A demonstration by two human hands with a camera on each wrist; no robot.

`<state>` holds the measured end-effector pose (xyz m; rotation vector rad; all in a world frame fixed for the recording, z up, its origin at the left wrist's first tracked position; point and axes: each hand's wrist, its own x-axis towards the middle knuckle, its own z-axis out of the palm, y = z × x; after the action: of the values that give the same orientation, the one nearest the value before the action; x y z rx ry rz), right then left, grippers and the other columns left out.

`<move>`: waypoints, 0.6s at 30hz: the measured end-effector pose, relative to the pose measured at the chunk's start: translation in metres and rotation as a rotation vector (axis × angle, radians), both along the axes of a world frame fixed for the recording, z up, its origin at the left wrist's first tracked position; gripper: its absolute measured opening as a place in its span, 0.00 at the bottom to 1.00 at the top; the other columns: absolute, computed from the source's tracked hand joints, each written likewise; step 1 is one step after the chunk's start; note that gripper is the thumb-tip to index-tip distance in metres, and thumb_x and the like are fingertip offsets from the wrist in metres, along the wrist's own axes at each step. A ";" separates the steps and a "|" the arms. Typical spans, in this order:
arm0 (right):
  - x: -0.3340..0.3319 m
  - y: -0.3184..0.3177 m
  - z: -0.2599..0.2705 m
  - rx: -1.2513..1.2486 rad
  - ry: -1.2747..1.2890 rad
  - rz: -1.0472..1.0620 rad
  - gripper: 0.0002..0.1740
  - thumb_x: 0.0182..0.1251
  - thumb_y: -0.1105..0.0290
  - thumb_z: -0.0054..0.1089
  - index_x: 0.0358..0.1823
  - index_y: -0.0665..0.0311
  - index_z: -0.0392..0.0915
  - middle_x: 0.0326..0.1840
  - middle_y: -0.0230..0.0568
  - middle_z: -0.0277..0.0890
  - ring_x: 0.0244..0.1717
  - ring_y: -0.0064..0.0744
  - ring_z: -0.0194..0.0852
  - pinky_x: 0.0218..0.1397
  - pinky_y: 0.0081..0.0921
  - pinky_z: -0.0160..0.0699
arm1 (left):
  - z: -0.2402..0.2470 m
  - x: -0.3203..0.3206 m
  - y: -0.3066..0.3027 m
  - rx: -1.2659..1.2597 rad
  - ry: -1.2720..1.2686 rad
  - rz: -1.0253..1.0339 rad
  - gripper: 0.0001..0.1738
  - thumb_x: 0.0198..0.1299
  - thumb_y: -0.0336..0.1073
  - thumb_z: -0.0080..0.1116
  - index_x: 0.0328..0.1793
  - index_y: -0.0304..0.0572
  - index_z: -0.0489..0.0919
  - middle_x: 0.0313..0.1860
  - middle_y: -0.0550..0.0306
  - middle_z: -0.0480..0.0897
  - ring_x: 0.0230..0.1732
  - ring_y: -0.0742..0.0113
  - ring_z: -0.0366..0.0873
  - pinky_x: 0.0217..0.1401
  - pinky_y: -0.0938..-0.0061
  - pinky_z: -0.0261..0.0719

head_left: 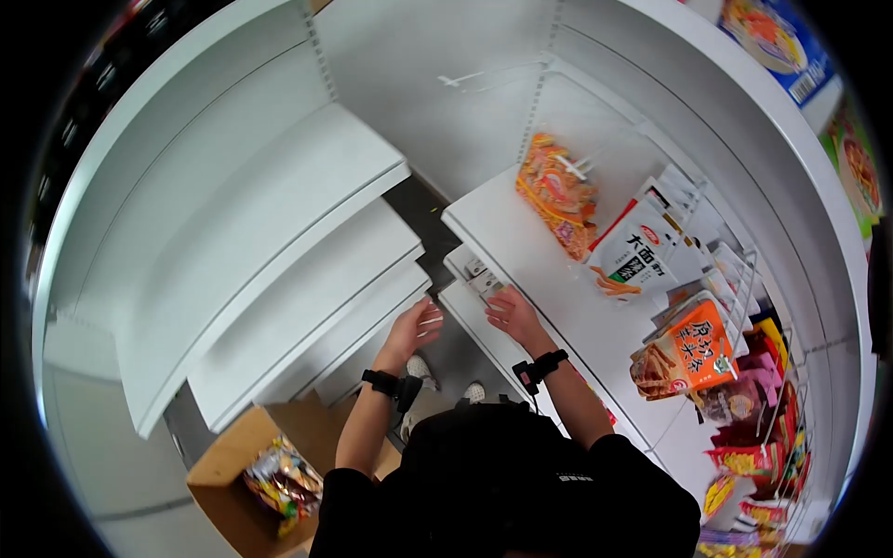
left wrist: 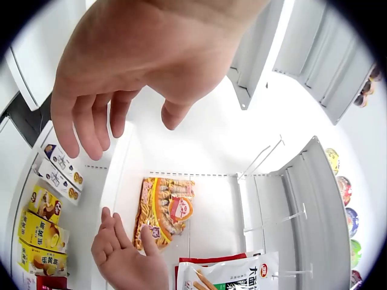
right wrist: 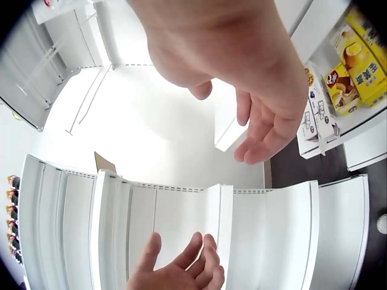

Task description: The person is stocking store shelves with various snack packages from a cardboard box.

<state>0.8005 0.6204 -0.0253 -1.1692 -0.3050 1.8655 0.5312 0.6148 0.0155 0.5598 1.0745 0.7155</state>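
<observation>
In the head view my left hand [head_left: 409, 332] hangs in the gap between the two shelf units, fingers apart and holding nothing. Facing it, my right hand [head_left: 517, 318] is just by the front edge of the right-hand shelves, also with nothing in its grasp. Nearest to the right hand are white boxes [head_left: 482, 277] on a lower shelf, with yellow boxes [left wrist: 42, 235] beside them in the left wrist view. On the shelf above stand an orange snack bag [head_left: 558, 197], a white snack bag [head_left: 642, 249] and an orange-and-brown bag [head_left: 690, 352].
White tiered shelves [head_left: 279, 200] rise on the left. Below them an open cardboard box [head_left: 216, 458] holds several shiny packets [head_left: 284, 479]. Wire racks [head_left: 749, 279] and more colourful packets [head_left: 753, 460] line the right shelf. The person's shoes [head_left: 420, 372] show on the dark floor.
</observation>
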 end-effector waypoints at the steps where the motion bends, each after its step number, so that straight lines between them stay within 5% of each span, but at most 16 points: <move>1: -0.005 -0.004 0.000 0.007 0.004 0.036 0.34 0.68 0.45 0.47 0.60 0.69 0.64 0.59 0.46 0.69 0.54 0.42 0.72 0.56 0.37 0.73 | -0.003 -0.008 -0.011 -0.009 0.012 0.030 0.29 0.60 0.59 0.53 0.52 0.42 0.73 0.50 0.56 0.78 0.52 0.62 0.76 0.55 0.63 0.74; 18: -0.113 -0.094 -0.004 0.001 0.035 0.370 0.36 0.67 0.45 0.48 0.62 0.70 0.62 0.58 0.47 0.70 0.52 0.41 0.73 0.55 0.36 0.73 | -0.016 -0.121 -0.244 -0.053 0.032 0.486 0.33 0.60 0.59 0.54 0.59 0.37 0.70 0.52 0.53 0.77 0.53 0.60 0.75 0.56 0.63 0.73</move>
<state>0.6879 0.5262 -0.0293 -1.1344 -0.5315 2.2005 0.4099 0.3704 -0.0005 0.2626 1.2718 1.0993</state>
